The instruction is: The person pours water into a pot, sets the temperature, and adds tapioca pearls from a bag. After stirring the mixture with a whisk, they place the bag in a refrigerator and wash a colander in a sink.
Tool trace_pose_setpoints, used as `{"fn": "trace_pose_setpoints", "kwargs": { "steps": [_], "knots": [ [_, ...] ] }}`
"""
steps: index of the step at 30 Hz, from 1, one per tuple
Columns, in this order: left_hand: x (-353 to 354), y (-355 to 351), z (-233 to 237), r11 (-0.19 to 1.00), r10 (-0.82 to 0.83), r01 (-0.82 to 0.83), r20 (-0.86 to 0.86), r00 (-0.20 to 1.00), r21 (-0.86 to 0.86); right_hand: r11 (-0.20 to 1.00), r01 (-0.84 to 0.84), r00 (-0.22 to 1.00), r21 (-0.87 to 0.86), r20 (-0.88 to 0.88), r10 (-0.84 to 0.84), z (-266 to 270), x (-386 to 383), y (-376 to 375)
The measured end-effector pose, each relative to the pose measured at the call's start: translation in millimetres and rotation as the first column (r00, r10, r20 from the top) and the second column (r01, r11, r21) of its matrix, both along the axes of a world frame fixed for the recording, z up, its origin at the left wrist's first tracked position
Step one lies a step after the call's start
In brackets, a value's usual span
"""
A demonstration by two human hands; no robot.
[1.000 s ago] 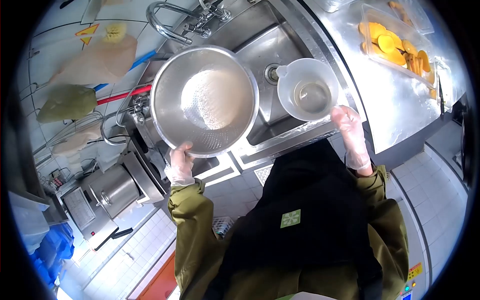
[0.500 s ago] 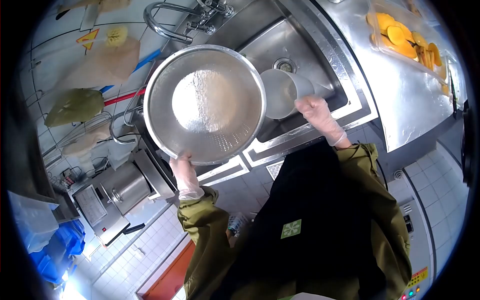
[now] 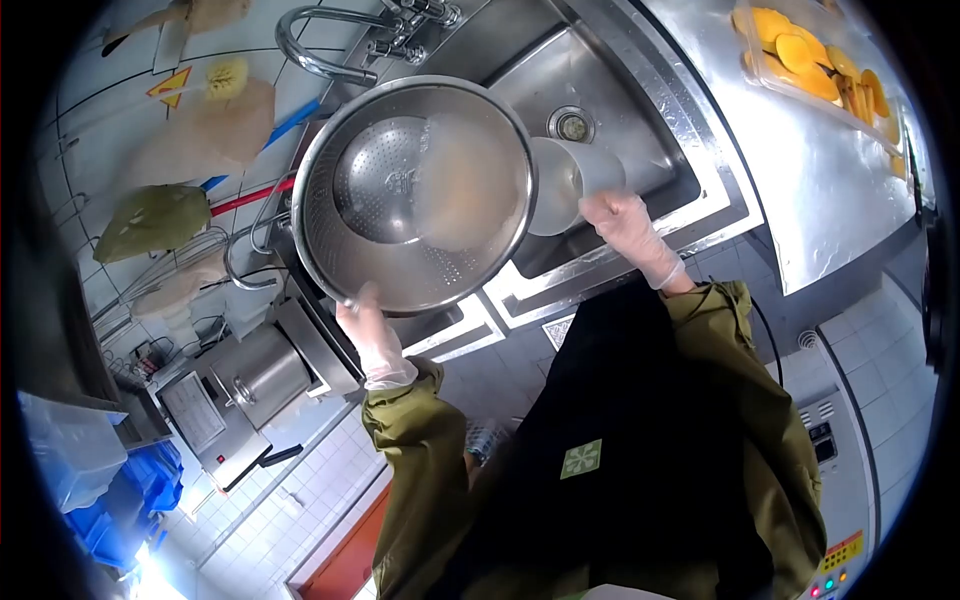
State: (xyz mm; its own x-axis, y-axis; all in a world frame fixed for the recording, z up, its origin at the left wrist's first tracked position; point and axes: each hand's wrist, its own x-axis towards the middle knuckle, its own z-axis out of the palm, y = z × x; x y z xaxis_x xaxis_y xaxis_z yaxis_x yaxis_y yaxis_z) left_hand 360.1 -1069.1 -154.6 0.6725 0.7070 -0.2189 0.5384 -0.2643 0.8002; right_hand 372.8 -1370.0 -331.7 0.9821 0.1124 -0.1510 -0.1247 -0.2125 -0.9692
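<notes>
The hands both grip: the left hand (image 3: 372, 335) holds the colander (image 3: 400, 200) over the sink (image 3: 640, 130), its pale contents (image 3: 470, 180) now slid to one side, and the right hand (image 3: 625, 225) has tipped the jug (image 3: 565, 185) sideways beside it, likely emptying it.

No readable text, yellow warning triangle (image 3: 172, 82) on wall (image 3: 105, 120)

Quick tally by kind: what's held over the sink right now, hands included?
Colander: 1
Jug: 1
Gloved hands: 2 (left hand holds the colander, right hand holds the jug)
Total: 4
</notes>
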Motion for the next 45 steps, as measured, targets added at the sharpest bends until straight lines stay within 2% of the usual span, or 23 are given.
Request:
{"fn": "trace_pose_setpoints", "kwargs": {
  "steps": [1, 4, 5, 6, 8, 11, 14, 15, 16, 18, 23, 26, 30, 34, 38, 39, 41, 45],
  "knots": [
    [-0.9, -4.8, 0.7, 0.995, -0.090, 0.095, 0.090, 0.992, -0.044, 0.993, 0.052, 0.998, 0.104, -0.032, -0.049, 17.3, 4.2, -1.5],
    [1.0, -8.0, -1.9, 0.999, -0.006, 0.008, 0.044, 0.999, -0.049, 0.976, 0.075, 0.995, 0.203, -0.074, -0.061, 15.5, 1.2, -1.7],
    [1.7, -14.3, 1.8, 0.997, -0.036, 0.042, 0.088, 0.995, -0.058, 0.980, 0.082, 0.996, 0.184, 0.022, -0.087, 10.0, 2.4, 1.0],
    [3.5, -21.7, 2.3, 0.995, -0.098, 0.098, 0.157, 0.983, 0.008, 0.991, 0.056, 0.993, 0.123, 0.098, -0.068, 8.3, 6.9, -1.6],
    [1.6, -11.4, -4.8, 0.996, -0.077, 0.069, 0.164, 0.983, 0.056, 1.000, -0.014, 0.974, 0.002, 0.226, 0.013, 7.7, 4.7, -3.1],
    [9.6, -24.6, 3.8, 0.991, -0.124, 0.112, 0.202, 0.972, 0.071, 0.993, 0.076, 0.964, 0.087, 0.248, -0.096, 2.4, 5.7, 5.4],
    [10.4, -18.5, -0.6, 0.994, -0.090, 0.075, 0.206, 0.974, 0.078, 0.985, 0.086, 0.968, 0.152, 0.221, -0.119, 5.6, 4.8, 9.4],
    [9.2, -23.0, 3.8, 0.986, -0.136, 0.115, 0.181, 0.974, 0.120, 0.983, 0.098, 0.970, 0.155, 0.207, -0.130, 6.1, 6.7, 10.2],
    [9.8, -30.0, 3.0, 0.990, -0.131, 0.112, 0.262, 0.956, 0.086, 0.982, 0.110, 0.971, 0.154, 0.193, -0.139, 6.5, 7.3, 9.3],
    [8.7, -19.2, 0.0, 0.990, -0.114, 0.090, 0.245, 0.963, 0.104, 0.984, 0.105, 0.978, 0.146, 0.162, -0.128, 9.7, 0.0, 12.6],
    [4.5, -24.5, 6.1, 0.983, -0.143, 0.109, 0.239, 0.961, 0.148, 0.986, 0.112, 0.961, 0.126, 0.237, -0.140, 10.4, 0.6, 17.8],
    [11.0, -26.4, 3.0, 0.983, -0.147, 0.110, 0.274, 0.951, 0.146, 0.977, 0.143, 0.959, 0.158, 0.223, -0.176, 8.7, 0.8, 19.6],
    [9.8, -33.9, 8.7, 0.988, -0.134, 0.106, 0.295, 0.946, 0.111, 0.983, 0.120, 0.967, 0.136, 0.207, -0.146, 14.6, 3.0, 20.8],
    [11.4, -28.4, 5.3, 0.982, -0.121, 0.081, 0.233, 0.965, 0.172, 0.979, 0.131, 0.969, 0.153, 0.187, -0.159, 10.9, -4.0, 23.6],
    [12.9, -34.2, 4.6, 0.981, -0.121, 0.071, 0.280, 0.952, 0.183, 0.980, 0.137, 0.964, 0.147, 0.208, -0.166, 6.7, -5.3, 23.1],
    [11.5, -39.3, 10.9, 0.988, -0.117, 0.088, 0.251, 0.961, 0.123, 0.982, 0.123, 0.971, 0.141, 0.187, -0.149, 7.9, -2.7, 21.2],
    [14.1, -41.6, 10.1, 0.988, -0.120, 0.088, 0.281, 0.952, 0.125, 0.987, 0.092, 0.985, 0.132, 0.131, -0.109, 13.0, -2.5, 17.5],
    [12.8, -40.4, 10.8, 0.989, -0.101, 0.064, 0.283, 0.954, 0.137, 0.984, 0.110, 0.968, 0.141, 0.209, -0.138, 8.1, 1.3, 19.6]
  ]
}}
